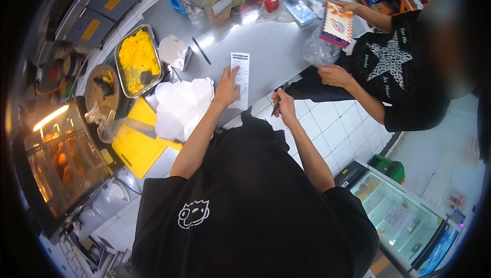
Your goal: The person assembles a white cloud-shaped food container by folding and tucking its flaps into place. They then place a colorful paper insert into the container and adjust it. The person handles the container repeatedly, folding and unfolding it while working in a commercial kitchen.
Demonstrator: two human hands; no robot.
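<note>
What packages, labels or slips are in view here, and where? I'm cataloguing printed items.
Receipt: narrow white slip on the steel counter, under the left hand.
Packet: flat, red and yellow with blue edging, held by another person across the counter.
Clear plastic bag: beneath that packet.
Right hand: grips a dark pen.

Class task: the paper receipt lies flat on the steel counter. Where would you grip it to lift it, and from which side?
Pinch the receipt at its near short end, which seems to reach the counter edge, coming from the person's side. It lies flat, and the left hand already presses its lower left edge.
</note>
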